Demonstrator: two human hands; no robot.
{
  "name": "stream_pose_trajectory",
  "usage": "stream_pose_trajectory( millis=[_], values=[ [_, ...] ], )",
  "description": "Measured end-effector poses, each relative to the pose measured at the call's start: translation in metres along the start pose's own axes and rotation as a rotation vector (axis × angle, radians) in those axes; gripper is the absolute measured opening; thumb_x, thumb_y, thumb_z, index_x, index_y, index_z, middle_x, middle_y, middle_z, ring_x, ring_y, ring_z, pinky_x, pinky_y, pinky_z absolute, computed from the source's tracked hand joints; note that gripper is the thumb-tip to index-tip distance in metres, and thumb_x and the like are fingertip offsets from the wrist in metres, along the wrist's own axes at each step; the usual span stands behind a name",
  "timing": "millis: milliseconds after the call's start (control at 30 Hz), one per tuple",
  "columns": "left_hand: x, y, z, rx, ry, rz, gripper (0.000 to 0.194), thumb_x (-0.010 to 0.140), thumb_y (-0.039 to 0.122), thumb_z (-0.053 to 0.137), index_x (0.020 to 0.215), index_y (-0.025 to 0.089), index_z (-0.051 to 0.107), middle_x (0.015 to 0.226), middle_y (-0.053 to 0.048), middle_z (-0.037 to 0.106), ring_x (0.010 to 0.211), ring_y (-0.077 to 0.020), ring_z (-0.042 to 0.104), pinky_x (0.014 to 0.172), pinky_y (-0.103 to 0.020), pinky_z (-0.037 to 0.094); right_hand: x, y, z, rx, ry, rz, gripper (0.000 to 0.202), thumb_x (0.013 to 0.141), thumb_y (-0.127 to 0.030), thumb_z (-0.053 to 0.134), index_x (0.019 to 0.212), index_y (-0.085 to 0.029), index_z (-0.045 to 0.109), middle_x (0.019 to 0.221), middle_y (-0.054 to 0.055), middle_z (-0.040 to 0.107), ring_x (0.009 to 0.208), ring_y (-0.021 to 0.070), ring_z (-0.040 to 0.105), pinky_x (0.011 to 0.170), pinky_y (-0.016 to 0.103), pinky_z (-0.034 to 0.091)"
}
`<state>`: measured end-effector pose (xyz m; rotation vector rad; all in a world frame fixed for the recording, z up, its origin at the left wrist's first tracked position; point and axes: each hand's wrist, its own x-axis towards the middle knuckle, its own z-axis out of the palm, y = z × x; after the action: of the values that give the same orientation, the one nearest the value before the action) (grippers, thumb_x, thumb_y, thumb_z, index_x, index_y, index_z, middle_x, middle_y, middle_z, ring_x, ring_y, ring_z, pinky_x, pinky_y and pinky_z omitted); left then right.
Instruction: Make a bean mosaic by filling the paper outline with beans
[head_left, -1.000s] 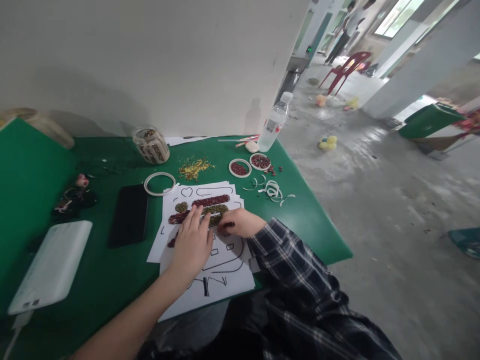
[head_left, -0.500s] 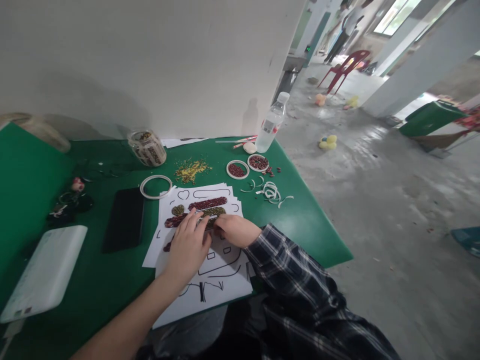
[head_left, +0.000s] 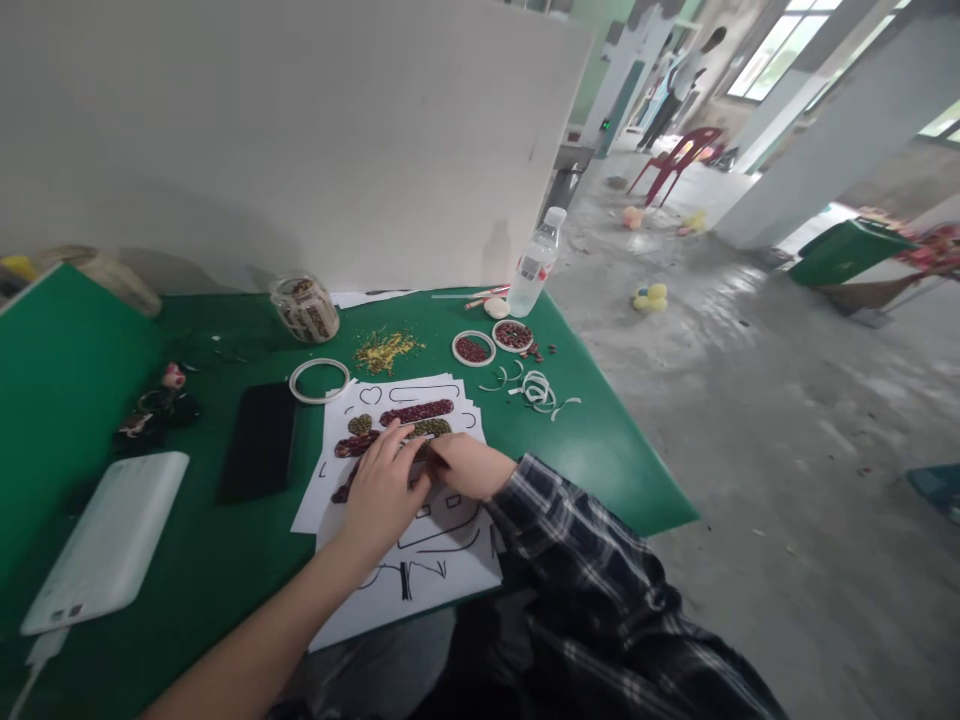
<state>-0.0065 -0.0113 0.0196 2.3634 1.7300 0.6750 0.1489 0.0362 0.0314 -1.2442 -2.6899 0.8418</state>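
Note:
White paper sheets (head_left: pixel 352 622) with black outline drawings lie in front of me. Filled shapes on the top sheet include a strip of red beans (head_left: pixel 417 411), a strip of green beans (head_left: pixel 432 427), a small green heart (head_left: pixel 360 424) and a dark red shape (head_left: pixel 352 445). My left hand (head_left: pixel 384 490) rests over the drawing, fingers spread, covering part of the shapes. Close beside its thumb, my right hand (head_left: pixel 469 466) bends down to the paper below the green strip. Its fingertips are curled together and hidden, so what they hold cannot be made out.
Two rings of red beans (head_left: pixel 473 349), tape scraps (head_left: pixel 540 390) and a water bottle (head_left: pixel 535 265) stand right. A tape ring (head_left: pixel 319 381), yellow crumbs (head_left: pixel 388 351), a jar (head_left: pixel 306 308), a phone (head_left: pixel 257 442) and a white power bank (head_left: pixel 112 540) lie left. The table edge (head_left: pixel 637 430) drops off right.
The view has tilted and shifted slightly, so the table's things appear a little lower. Both hands stay at nearly the same spot on the paper, with only slight finger movement.

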Motion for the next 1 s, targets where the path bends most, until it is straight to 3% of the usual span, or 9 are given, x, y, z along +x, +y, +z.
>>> stream_pose_trajectory(
  millis=[100,200,400,533,633,767,867,933,1000],
  values=[
    [0.0,0.001,-0.002,-0.045,0.018,-0.007,0.031,0.084,0.023,0.046,0.112,0.017,0.058,0.126,-0.01,0.055,0.127,-0.0274,0.04,0.102,-0.045,0.04,-0.001,0.022,-0.013,0.433,-0.02,0.028,0.008,0.075,-0.014,0.057,0.079,-0.013,0.064,0.066,0.002,0.065,0.063,0.0126,0.061,0.066,0.024,0.048],
    [-0.001,0.002,-0.003,-0.094,0.041,-0.003,0.03,0.085,0.024,0.046,0.112,0.017,0.058,0.126,-0.009,0.054,0.128,-0.0264,0.039,0.103,-0.044,0.039,0.0,0.045,-0.038,0.698,0.114,0.086,0.012,0.074,-0.023,0.06,0.078,-0.012,0.064,0.067,0.002,0.065,0.061,0.0124,0.061,0.064,0.025,0.05],
    [-0.003,0.003,-0.005,-0.201,0.043,0.086,0.029,0.086,0.021,0.044,0.111,0.017,0.058,0.125,-0.009,0.055,0.128,-0.0247,0.04,0.103,-0.044,0.039,0.036,0.092,-0.094,0.417,0.458,0.347,0.008,0.069,-0.016,0.06,0.069,-0.012,0.067,0.062,0.004,0.065,0.061,0.0126,0.059,0.066,0.024,0.047],
    [-0.005,0.01,-0.009,-0.269,0.006,0.173,0.028,0.086,0.02,0.043,0.109,0.018,0.059,0.124,-0.009,0.055,0.121,-0.0228,0.047,0.101,-0.041,0.041,0.06,0.113,-0.102,0.358,0.561,0.431,0.007,0.062,-0.009,0.062,0.057,-0.013,0.064,0.056,0.003,0.062,0.064,0.0142,0.057,0.069,0.025,0.045],
    [-0.011,0.03,-0.016,-0.327,-0.036,0.203,0.027,0.086,0.022,0.044,0.108,0.018,0.059,0.126,-0.01,0.053,0.116,-0.0226,0.051,0.099,-0.039,0.043,0.068,0.121,-0.098,0.39,0.6,0.45,0.004,0.061,-0.009,0.064,0.06,-0.012,0.065,0.057,0.003,0.061,0.063,0.0133,0.056,0.067,0.024,0.044],
    [-0.021,0.074,-0.026,-0.462,-0.286,0.256,0.035,0.087,0.035,0.046,0.118,0.019,0.053,0.124,-0.01,0.054,0.111,-0.0227,0.054,0.096,-0.037,0.044,0.074,0.127,-0.096,0.507,0.702,0.481,0.011,0.067,-0.015,0.062,0.077,-0.011,0.067,0.054,-0.001,0.058,0.054,0.0099,0.053,0.055,0.02,0.042],
    [-0.024,0.109,-0.026,-0.614,-0.515,0.169,0.057,0.086,0.055,0.042,0.125,0.014,0.046,0.125,-0.014,0.053,0.11,-0.027,0.054,0.092,-0.04,0.045,0.077,0.131,-0.099,0.624,0.809,0.523,0.016,0.073,-0.018,0.06,0.084,-0.009,0.065,0.051,-0.002,0.054,0.048,0.0083,0.049,0.046,0.018,0.038],
    [-0.021,0.127,-0.022,-0.745,-0.609,0.091,0.056,0.087,0.059,0.036,0.119,0.015,0.05,0.116,-0.013,0.058,0.104,-0.0263,0.057,0.088,-0.04,0.045,0.077,0.134,-0.101,0.703,0.868,0.551,0.015,0.076,-0.02,0.061,0.084,-0.008,0.063,0.05,-0.002,0.052,0.045,0.0071,0.046,0.042,0.018,0.035],
    [-0.016,0.14,-0.017,-0.875,-0.586,-0.012,0.049,0.091,0.053,0.03,0.116,0.016,0.05,0.112,-0.01,0.06,0.101,-0.0231,0.057,0.088,-0.037,0.045,0.072,0.136,-0.102,0.777,0.907,0.567,0.017,0.082,-0.026,0.059,0.083,-0.009,0.06,0.054,-0.003,0.052,0.043,0.0053,0.044,0.04,0.017,0.035]
  ],
)
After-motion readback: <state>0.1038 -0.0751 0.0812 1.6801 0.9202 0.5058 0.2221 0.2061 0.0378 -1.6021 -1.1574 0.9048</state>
